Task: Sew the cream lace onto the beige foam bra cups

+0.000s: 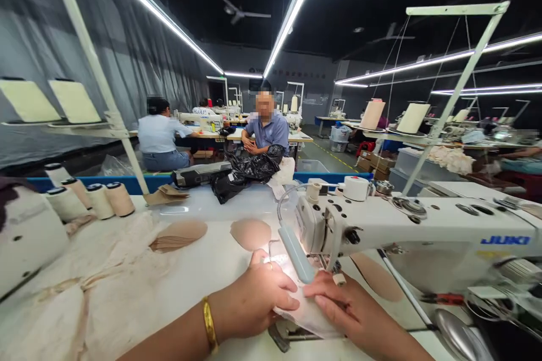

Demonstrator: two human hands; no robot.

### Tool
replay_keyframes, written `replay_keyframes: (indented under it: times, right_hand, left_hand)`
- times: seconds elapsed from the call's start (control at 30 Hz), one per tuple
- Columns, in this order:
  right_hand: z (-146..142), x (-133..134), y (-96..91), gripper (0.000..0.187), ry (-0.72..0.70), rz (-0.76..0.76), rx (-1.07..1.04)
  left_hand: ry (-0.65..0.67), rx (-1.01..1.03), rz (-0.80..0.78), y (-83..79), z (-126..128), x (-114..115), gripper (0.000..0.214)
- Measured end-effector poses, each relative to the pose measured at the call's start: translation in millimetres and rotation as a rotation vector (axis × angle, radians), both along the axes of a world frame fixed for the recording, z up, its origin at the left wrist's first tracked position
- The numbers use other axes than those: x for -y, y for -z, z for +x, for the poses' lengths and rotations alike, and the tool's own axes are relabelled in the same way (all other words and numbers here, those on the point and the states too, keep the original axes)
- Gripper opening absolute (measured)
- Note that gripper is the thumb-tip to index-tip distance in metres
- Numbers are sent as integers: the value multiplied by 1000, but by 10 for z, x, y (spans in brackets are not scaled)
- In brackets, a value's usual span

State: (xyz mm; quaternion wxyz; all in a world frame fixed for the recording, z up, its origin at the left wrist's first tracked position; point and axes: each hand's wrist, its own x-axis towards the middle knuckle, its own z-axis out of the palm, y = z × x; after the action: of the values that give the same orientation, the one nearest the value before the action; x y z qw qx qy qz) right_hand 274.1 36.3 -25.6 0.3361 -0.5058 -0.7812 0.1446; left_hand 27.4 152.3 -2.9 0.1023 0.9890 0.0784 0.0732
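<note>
A small pale fabric piece point(309, 311) lies under the needle area of a white sewing machine point(406, 220), lit by a grey lamp point(296, 254) on a bendable neck. From the left, my left hand point(258, 296) grips the fabric with curled fingers; a gold bangle point(209, 321) circles that wrist. My right hand point(345, 304) holds the fabric's right side, fingers bent close to the presser foot. The lamp and hands hide part of the fabric and the needle.
Beige oval pads point(182, 236) lie stacked left of the machine, with another pad point(250, 234) nearer. Pale cloth point(84, 282) spreads over the left table. Thread cones point(121, 199) and a black plastic bag point(248, 175) stand behind. A seated person point(266, 130) faces me.
</note>
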Motion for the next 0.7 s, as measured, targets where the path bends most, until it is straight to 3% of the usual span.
replay_keyframes:
  times: [0.17,0.47,0.6,0.7]
  right_hand:
    - [-23,-163,270,26,0,128,143]
    - [-67,-61,68,30,122,-6,292]
    - [-30,-58,71,28,88,48,295]
    - [-17,-55,102,27,81,96,304]
  left_hand:
    - [40,40,105,74,-15,-112,22]
    - [92,126,84,74,31,-129,35]
    - [106,120,44,60,54,-160,45]
    - [101,122,37,26,58,-159,37]
